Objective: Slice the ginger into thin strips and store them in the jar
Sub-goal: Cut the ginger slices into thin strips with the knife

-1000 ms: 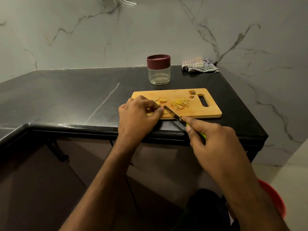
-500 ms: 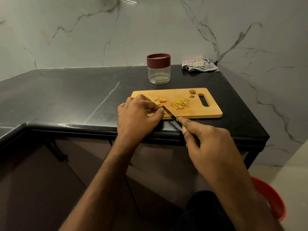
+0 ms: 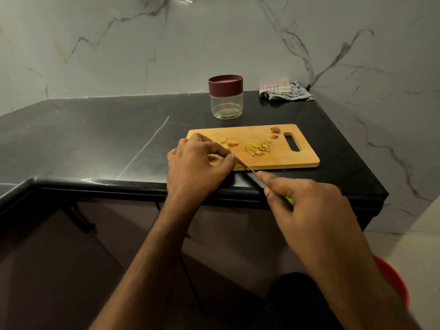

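Two hands, left hand point(image 3: 197, 163) pinching ginger, right hand point(image 3: 302, 206) gripping one knife point(image 3: 245, 166)

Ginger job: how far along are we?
Done: a pile of strips lies mid-board. In hand: left hand pins a ginger piece while right hand works the knife. Left: round slices uncut, and the jar stands lidded and empty.
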